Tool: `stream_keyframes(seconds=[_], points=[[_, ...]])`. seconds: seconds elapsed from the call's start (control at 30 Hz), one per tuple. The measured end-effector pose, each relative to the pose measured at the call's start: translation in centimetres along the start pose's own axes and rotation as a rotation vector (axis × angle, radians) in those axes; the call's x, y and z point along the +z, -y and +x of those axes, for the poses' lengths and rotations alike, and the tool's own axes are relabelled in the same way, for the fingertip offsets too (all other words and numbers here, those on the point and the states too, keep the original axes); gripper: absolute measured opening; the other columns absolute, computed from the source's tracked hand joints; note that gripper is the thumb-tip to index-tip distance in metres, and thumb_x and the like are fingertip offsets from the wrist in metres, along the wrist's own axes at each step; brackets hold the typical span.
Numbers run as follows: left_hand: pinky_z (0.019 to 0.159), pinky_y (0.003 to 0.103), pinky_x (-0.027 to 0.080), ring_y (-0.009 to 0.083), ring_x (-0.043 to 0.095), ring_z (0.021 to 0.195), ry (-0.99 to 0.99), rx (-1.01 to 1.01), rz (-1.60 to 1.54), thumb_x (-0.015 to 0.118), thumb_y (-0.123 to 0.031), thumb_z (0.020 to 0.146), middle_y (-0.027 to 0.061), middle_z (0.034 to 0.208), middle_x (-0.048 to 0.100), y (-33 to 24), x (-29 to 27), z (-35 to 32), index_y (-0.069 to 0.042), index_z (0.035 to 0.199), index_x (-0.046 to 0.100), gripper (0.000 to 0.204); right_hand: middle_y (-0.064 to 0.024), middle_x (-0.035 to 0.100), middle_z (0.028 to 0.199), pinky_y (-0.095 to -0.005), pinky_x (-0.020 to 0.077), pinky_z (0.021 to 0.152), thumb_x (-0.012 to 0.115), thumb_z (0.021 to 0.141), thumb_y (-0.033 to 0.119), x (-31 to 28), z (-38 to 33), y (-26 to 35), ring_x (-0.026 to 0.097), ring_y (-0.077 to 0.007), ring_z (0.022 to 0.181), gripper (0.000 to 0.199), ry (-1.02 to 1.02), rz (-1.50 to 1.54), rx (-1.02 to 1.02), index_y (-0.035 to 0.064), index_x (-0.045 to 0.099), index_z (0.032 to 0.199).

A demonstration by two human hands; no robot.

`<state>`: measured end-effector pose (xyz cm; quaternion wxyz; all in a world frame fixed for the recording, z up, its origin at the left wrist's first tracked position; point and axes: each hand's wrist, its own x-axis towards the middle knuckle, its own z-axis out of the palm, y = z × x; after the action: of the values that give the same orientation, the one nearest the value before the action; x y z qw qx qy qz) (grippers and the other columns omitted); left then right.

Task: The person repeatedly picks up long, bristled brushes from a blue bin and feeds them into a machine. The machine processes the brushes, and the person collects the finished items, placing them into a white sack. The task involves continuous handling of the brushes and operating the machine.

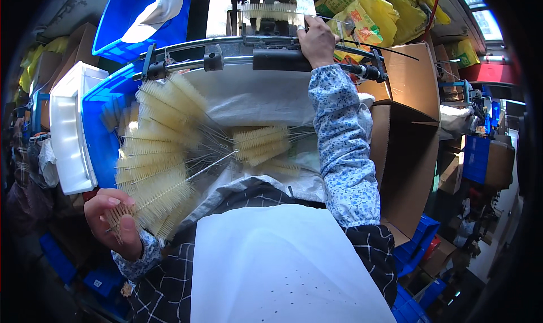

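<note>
My left hand [116, 218], low on the left, is closed around the bristle end of a bottle brush [164, 197]. Its twisted wire stem slants up to the right over a fanned heap of cream bottle brushes [158, 136]. Up at the machine [263, 26], my right hand [318, 40] has its fingers bent at the wire of another bottle brush [268, 9], which lies level across the machine's front. The fingertips seem to pinch that wire. Beside the heap, a smaller bundle of brushes [263, 145] rests on white sacking, with wires pointing right.
A metal rail [232, 60] with black clamps crosses before the machine. At left stand a blue bin [99, 136], a white foam box [70, 131] and another blue bin [121, 49] with a white cap [155, 15]. Open cardboard boxes [410, 153] and yellow bags [367, 18] are at right.
</note>
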<state>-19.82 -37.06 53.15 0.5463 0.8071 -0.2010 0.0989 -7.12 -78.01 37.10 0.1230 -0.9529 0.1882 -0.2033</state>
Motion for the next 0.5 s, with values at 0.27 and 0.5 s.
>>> stream_keyframes(seconds=[0.27,0.5], points=[[0.059,0.024,0.036,0.014,0.046,0.062,0.047,-0.015,-0.02,0.059,-0.028,0.075,0.0102,0.071,0.049,-1.3,1.9,0.3,-0.003,0.09,0.041,0.035,-0.0081,0.058,0.099,-0.0475,0.0366,0.073,0.055,0.076,0.021,0.6,-0.2,5.0,0.056,-0.0255,0.092,0.032,0.06,0.014,0.015,0.0073,0.057,0.104],[0.059,0.024,0.036,0.0141,0.047,0.062,0.051,-0.012,-0.033,0.06,-0.029,0.075,0.01,0.07,0.049,-0.6,2.1,0.3,-0.003,0.089,0.041,0.035,-0.008,0.058,0.099,-0.0467,0.0376,0.072,0.055,0.076,0.022,0.7,-0.3,3.8,0.057,-0.0259,0.089,0.031,0.003,-0.03,-0.025,0.0082,0.058,0.103]])
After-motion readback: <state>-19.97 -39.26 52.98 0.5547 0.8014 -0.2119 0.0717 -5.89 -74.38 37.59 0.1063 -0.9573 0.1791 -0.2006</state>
